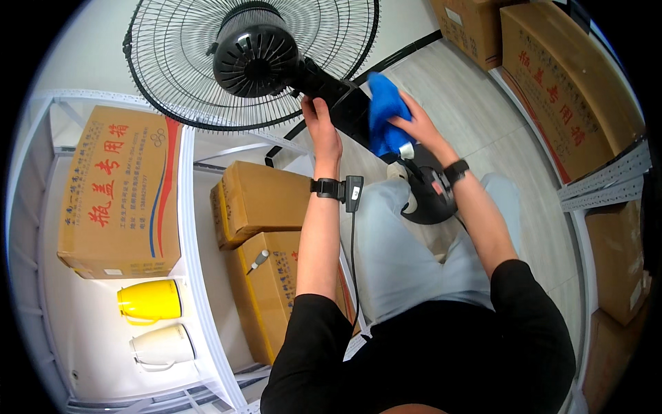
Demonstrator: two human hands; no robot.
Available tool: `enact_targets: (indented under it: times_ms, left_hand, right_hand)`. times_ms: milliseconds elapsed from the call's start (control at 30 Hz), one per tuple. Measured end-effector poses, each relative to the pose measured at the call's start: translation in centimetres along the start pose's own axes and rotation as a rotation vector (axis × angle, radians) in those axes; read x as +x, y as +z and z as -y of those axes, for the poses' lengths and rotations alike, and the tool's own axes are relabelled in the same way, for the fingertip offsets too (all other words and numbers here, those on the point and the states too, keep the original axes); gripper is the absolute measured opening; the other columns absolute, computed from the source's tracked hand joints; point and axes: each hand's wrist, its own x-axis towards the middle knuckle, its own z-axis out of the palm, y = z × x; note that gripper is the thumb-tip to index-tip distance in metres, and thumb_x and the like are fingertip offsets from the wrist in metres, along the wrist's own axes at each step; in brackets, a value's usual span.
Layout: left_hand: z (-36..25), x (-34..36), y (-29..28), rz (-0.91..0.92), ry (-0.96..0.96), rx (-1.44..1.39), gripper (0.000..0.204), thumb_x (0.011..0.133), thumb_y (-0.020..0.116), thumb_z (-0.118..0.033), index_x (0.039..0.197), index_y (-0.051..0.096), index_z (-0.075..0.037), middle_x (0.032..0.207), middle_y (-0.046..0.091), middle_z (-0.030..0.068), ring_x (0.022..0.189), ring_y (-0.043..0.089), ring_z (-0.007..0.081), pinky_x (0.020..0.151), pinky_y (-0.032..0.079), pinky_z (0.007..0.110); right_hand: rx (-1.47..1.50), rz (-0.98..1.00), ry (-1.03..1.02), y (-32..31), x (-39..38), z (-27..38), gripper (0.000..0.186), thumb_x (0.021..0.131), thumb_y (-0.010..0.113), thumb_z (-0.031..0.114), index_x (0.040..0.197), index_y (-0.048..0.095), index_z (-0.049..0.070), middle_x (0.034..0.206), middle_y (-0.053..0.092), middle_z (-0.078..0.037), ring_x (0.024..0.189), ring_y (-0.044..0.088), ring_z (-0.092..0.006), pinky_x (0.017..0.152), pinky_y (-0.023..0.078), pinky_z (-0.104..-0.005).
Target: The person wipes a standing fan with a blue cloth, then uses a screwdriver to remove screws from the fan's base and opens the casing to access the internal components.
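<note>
Between the left shelf point(196, 265) and the right shelf point(610, 178), I grip a blue cloth point(386, 114) in my right hand point(422, 125), against the right edge of the black post point(350, 116) of a fan point(256, 61). My left hand point(322, 134) reaches to the fan's neck with fingers extended; whether they grip it I cannot tell. The wire cage point(176, 72) overlaps the left shelf's upper edge in my view, and stacked boxes point(267, 196) narrow that side. Pale floor point(476, 103) opens between post and right shelf, giving my right arm room. The round base point(433, 207) sits between my knees.
</note>
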Motion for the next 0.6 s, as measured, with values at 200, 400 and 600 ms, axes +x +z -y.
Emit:
enact_targets:
  times_ms: [200,400,600]
  left_hand:
    - [0.1,-0.1,-1.0,0.036,-0.023,-0.043,0.056,0.097,0.050,-0.043,0.132,0.038,0.000,0.131,0.045,0.0083,0.120,0.039,0.0170,0.105,0.026,0.030]
    - [0.2,-0.3,-0.6,0.080,-0.009,-0.097,0.051,0.097,0.049,-0.041,0.129,0.040,-0.002,0.129,0.046,0.0068,0.119,0.040,0.0160,0.105,0.025,0.029]
    - [-0.6,0.1,0.2,0.068,-0.030,-0.133,0.046,0.097,0.051,-0.037,0.128,0.042,-0.003,0.128,0.048,0.0056,0.118,0.041,0.0149,0.105,0.026,0.029]
  right_hand:
    - [-0.015,0.138,-0.067,3.2,4.4,4.7,0.074,0.076,0.075,0.035,0.137,0.042,0.008,0.130,0.048,-0.017,0.121,0.047,-0.0269,0.101,0.037,-0.0348]
    - [-0.008,0.012,0.084,2.4,-1.9,-4.1,0.061,0.080,0.071,0.025,0.132,0.047,0.005,0.124,0.052,-0.014,0.114,0.051,-0.0248,0.098,0.040,-0.0343]
    - [0.066,-0.075,0.343,1.5,-6.9,-8.1,0.050,0.086,0.067,0.026,0.127,0.050,0.003,0.114,0.059,-0.012,0.104,0.057,-0.0207,0.091,0.044,-0.0322]
